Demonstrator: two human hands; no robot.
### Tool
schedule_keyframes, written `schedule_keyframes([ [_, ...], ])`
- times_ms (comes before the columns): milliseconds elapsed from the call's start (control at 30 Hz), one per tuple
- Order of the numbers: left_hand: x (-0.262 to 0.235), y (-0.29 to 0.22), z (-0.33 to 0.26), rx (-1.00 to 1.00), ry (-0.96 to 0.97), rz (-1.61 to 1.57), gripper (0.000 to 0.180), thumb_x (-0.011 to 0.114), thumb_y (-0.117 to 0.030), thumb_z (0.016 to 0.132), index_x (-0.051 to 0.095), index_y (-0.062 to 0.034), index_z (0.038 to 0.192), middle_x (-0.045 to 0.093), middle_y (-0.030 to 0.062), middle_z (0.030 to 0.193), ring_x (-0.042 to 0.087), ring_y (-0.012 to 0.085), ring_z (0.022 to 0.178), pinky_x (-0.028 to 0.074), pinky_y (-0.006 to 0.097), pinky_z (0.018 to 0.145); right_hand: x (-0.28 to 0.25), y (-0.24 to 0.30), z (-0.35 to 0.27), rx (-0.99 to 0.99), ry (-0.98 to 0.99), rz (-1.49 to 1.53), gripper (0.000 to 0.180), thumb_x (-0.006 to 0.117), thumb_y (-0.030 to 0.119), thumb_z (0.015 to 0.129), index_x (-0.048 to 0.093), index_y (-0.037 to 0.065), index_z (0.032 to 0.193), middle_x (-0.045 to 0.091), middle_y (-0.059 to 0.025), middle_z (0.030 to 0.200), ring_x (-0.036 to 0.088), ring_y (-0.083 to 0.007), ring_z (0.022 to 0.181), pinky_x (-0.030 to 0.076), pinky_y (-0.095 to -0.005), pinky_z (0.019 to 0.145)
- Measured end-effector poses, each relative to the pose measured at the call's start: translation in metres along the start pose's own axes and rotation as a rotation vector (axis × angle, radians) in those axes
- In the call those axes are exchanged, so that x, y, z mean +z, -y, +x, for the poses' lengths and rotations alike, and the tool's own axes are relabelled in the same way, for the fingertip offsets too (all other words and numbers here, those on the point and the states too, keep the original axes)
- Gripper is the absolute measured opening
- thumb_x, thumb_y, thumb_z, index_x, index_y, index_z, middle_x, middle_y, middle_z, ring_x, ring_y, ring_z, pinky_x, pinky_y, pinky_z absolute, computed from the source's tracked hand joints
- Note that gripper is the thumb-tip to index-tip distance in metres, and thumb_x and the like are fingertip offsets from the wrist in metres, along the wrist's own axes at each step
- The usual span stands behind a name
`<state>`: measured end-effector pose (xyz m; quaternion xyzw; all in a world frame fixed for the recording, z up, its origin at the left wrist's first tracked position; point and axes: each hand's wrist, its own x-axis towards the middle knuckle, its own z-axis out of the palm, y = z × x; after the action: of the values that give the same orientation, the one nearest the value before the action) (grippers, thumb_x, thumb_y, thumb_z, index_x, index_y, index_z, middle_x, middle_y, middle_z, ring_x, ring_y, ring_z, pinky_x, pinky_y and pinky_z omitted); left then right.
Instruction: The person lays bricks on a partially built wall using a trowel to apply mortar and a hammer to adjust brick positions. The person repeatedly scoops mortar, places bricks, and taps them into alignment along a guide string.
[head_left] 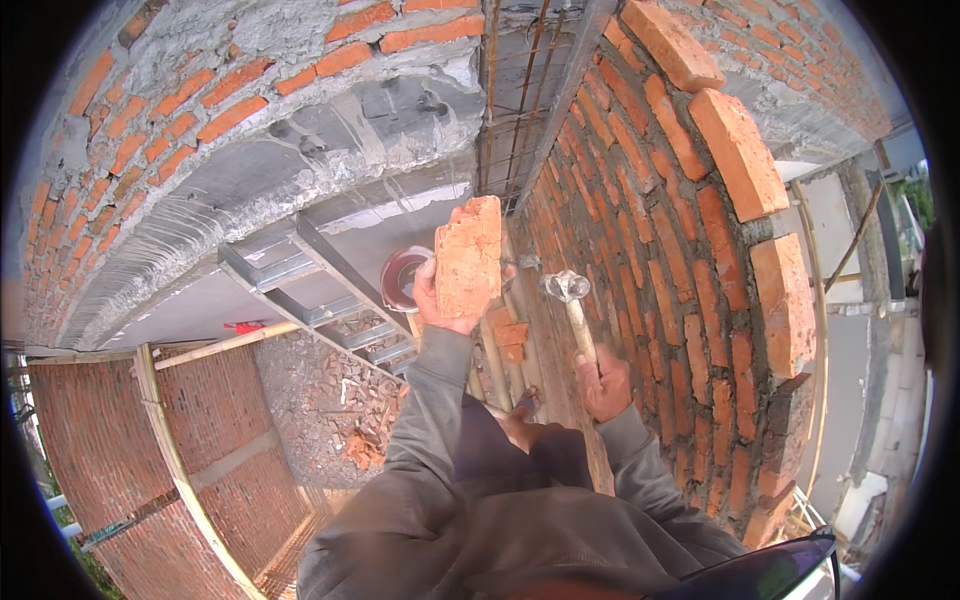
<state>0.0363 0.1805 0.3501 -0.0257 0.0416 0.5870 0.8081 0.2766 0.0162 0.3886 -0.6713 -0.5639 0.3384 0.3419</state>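
My left hand (447,305) grips an orange brick (470,258), raised in front of me with its broad face toward the camera. The fingers wrap around its left side and lower end. In my right hand (604,384) is a hammer (580,325), held by its light wooden handle with the metal head upward. The hammer head is to the right of the brick, apart from it. Close by on the right rises a brick wall (660,290), with several loose-looking bricks (738,152) along its top.
A metal ladder (310,290) leans at the left beside a dark red bucket (403,275). Broken brick pieces (510,340) lie on the wooden planks (545,375) beneath me. Rubble (350,400) covers the ground lower down. Steel rebar (520,90) stands ahead between the walls.
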Motion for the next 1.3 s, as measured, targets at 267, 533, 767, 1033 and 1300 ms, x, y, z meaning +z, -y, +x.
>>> schedule_keyframes([
  [267, 0.095, 0.029, -0.026, -0.150, 0.167, -0.107, 0.054, 0.044, -0.032, 0.103, 0.051, -0.0109, 0.153, 0.056, 0.0161, 0.151, 0.057, 0.0396, 0.133, 0.050, 0.058, 0.105, -0.051, 0.150, 0.014, -0.501, -0.185, -0.025, 0.016, 0.059, 0.007, 0.100, 0.061, -0.002, 0.113, 0.062, -0.0164, 0.075, 0.063, -0.0356, 0.061, 0.048, -0.0427, 0.058],
  [533, 0.099, 0.039, -0.021, -0.213, -0.015, 0.053, 0.051, 0.045, -0.033, 0.103, 0.056, -0.0083, 0.147, 0.060, 0.0148, 0.146, 0.060, 0.0366, 0.128, 0.050, 0.058, 0.103, -0.036, 0.125, 0.007, -0.340, -0.016, -0.168, 0.022, 0.065, 0.011, 0.097, 0.056, 0.001, 0.115, 0.066, -0.0280, 0.086, 0.066, -0.0496, 0.078, 0.049, -0.0538, 0.063],
  [767, 0.088, 0.035, -0.014, -0.251, 0.066, 0.027, 0.053, 0.048, -0.037, 0.104, 0.055, -0.0041, 0.146, 0.058, 0.0203, 0.146, 0.057, 0.0413, 0.131, 0.052, 0.056, 0.104, -0.064, 0.164, -0.004, -0.389, -0.169, -0.050, 0.016, 0.059, 0.009, 0.100, 0.055, -0.001, 0.112, 0.061, -0.0177, 0.074, 0.063, -0.0376, 0.063, 0.045, -0.0452, 0.055],
  [1033, 0.082, 0.044, -0.011, -0.292, -0.156, 0.044, 0.055, 0.048, -0.037, 0.102, 0.054, -0.0085, 0.147, 0.061, 0.0170, 0.144, 0.062, 0.0429, 0.123, 0.052, 0.061, 0.093, -0.036, 0.152, 0.008, -0.171, 0.129, -0.413, 0.023, 0.058, 0.018, 0.103, 0.048, -0.002, 0.112, 0.058, -0.0243, 0.073, 0.059, -0.0485, 0.064, 0.044, -0.0502, 0.055],
  [1300, 0.070, 0.045, -0.019, -0.273, 0.098, -0.007, 0.056, 0.048, -0.033, 0.101, 0.050, -0.0124, 0.152, 0.054, 0.0153, 0.152, 0.059, 0.0429, 0.128, 0.055, 0.059, 0.098, -0.056, 0.170, 0.009, -0.312, -0.288, -0.143, 0.025, 0.071, 0.016, 0.094, 0.054, 0.000, 0.101, 0.062, -0.0219, 0.072, 0.064, -0.0463, 0.065, 0.048, -0.0494, 0.057],
])
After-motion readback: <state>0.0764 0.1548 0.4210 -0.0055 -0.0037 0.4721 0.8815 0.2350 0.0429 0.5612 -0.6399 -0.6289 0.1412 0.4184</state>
